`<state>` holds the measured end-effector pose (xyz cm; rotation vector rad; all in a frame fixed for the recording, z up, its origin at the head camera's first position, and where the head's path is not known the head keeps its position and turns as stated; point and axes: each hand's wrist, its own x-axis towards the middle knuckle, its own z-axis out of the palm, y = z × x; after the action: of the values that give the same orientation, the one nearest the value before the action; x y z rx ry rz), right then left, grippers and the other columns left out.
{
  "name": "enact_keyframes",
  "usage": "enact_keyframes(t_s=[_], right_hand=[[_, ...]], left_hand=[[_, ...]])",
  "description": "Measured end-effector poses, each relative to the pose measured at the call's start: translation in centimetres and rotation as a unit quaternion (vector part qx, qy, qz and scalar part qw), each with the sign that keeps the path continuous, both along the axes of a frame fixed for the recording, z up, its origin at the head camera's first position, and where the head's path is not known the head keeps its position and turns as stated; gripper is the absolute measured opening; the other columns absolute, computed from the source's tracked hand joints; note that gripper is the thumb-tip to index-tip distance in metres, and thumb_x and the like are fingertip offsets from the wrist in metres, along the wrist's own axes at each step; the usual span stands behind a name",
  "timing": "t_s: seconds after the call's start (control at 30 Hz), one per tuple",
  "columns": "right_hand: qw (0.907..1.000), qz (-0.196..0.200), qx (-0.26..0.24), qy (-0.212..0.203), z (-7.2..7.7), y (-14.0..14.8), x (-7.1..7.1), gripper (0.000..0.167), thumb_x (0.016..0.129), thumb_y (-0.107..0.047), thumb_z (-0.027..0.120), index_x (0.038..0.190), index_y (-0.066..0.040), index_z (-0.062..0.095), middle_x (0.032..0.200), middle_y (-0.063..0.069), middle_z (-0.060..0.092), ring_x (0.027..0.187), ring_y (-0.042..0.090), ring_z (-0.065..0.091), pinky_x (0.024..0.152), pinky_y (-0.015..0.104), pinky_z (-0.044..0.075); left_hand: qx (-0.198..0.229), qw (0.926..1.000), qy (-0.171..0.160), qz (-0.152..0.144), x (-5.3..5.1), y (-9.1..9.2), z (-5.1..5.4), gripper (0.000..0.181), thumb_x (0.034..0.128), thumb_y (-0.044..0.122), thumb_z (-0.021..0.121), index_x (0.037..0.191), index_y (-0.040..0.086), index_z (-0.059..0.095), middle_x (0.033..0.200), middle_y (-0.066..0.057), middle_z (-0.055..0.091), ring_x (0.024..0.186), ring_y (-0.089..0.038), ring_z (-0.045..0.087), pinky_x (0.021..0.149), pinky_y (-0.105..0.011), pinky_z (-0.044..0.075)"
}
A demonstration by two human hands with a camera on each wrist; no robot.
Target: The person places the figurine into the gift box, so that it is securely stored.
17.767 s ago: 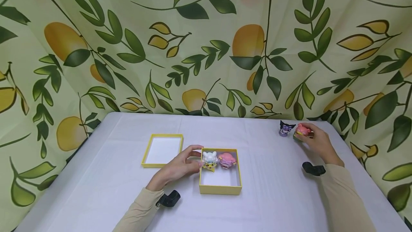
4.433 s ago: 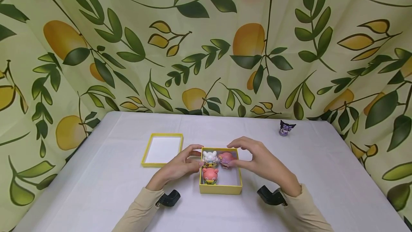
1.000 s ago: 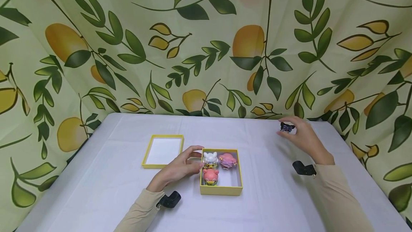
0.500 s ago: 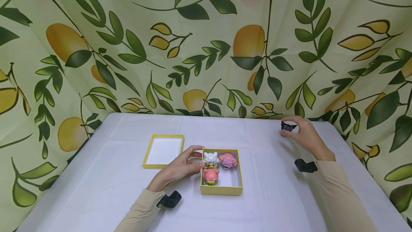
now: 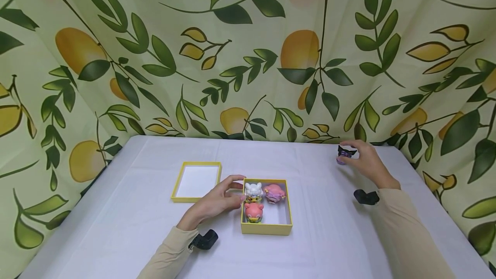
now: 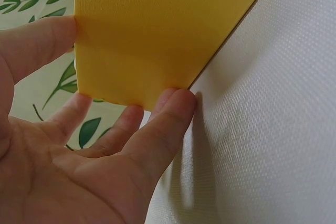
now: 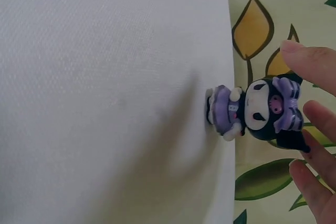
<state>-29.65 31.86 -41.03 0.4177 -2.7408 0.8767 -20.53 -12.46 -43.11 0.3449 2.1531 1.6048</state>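
Observation:
My left hand [image 5: 215,201] holds the left side of a yellow open box [image 5: 267,229], with the index finger at its back corner. In the left wrist view, the thumb and fingertips meet the edge of the yellow wall. Inside the box sit a white-headed figurine [image 5: 253,190], a pink figurine [image 5: 274,193] and a coral-coloured one [image 5: 253,211]. At the far right my right hand [image 5: 368,165] surrounds a black-and-purple figurine [image 7: 257,108] with hooded ears. The figurine stands upright on the table; the right wrist view shows the fingers spread around its head, with a gap at the upper finger.
A shallow yellow-rimmed lid [image 5: 196,199] lies left of the box with its white inside up. White cloth covers the table [image 5: 310,210], and a patterned curtain [image 5: 248,55] hangs behind its far edge. Black wrist cameras [image 5: 205,239] sit below both hands.
The coral figurine went from the far right into the box, after which my right hand returned to the black-and-purple figurine. Over the last second that hand shifted slightly; the left hand stayed on the box.

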Motion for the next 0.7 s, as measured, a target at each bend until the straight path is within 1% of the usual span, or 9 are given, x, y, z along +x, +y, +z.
enact_keyframes(t_s=[0.2,0.43,0.53,0.63,0.7], right_hand=[[0.9984,-0.011,0.007,-0.056,-0.3,0.3,-0.4,0.054,0.087,-0.018,0.077,0.132,0.005,0.055,0.138,0.033,0.05,0.132,0.052,0.039,0.104,0.068,0.034],[0.9974,-0.018,0.007,-0.069,-0.8,0.5,-0.8,0.056,0.088,-0.02,0.075,0.135,0.003,0.053,0.14,0.033,0.048,0.127,0.05,0.043,0.096,0.065,0.041],[0.9959,-0.019,0.01,-0.088,-1.0,0.5,-1.0,0.059,0.089,-0.02,0.074,0.138,0.004,0.05,0.142,0.033,0.046,0.129,0.052,0.042,0.099,0.067,0.04],[0.9931,-0.02,0.021,-0.113,-1.1,0.4,-1.1,0.064,0.09,-0.021,0.073,0.141,0.006,0.045,0.145,0.036,0.041,0.133,0.055,0.037,0.105,0.069,0.035],[0.9919,-0.019,0.029,-0.122,-1.2,0.3,-1.2,0.065,0.091,-0.02,0.072,0.142,0.009,0.043,0.145,0.038,0.04,0.133,0.057,0.035,0.107,0.069,0.033]], left_hand=[[0.015,0.9999,0.003,-0.007,0.1,-0.1,0.1,0.064,0.0948,0.02,0.065,0.15,0.011,0.034,0.143,-0.024,0.043,0.111,-0.023,0.062,0.091,-0.032,0.053],[0.012,0.9999,0.002,-0.006,0.1,-0.3,0.2,0.064,0.0951,0.021,0.065,0.15,0.012,0.035,0.144,-0.023,0.043,0.11,-0.023,0.061,0.089,-0.03,0.052],[0.012,0.9999,0.003,-0.005,0.1,-0.2,0.2,0.064,0.095,0.021,0.065,0.15,0.011,0.034,0.143,-0.023,0.043,0.111,-0.023,0.061,0.09,-0.031,0.053],[0.01,0.9999,0.003,-0.004,0.1,-0.2,0.2,0.064,0.095,0.021,0.065,0.15,0.011,0.034,0.144,-0.023,0.043,0.113,-0.024,0.061,0.091,-0.032,0.053],[0.01,0.9999,0.003,-0.004,0.1,-0.2,0.2,0.065,0.0951,0.022,0.066,0.15,0.01,0.034,0.144,-0.023,0.043,0.114,-0.025,0.061,0.093,-0.033,0.054]])
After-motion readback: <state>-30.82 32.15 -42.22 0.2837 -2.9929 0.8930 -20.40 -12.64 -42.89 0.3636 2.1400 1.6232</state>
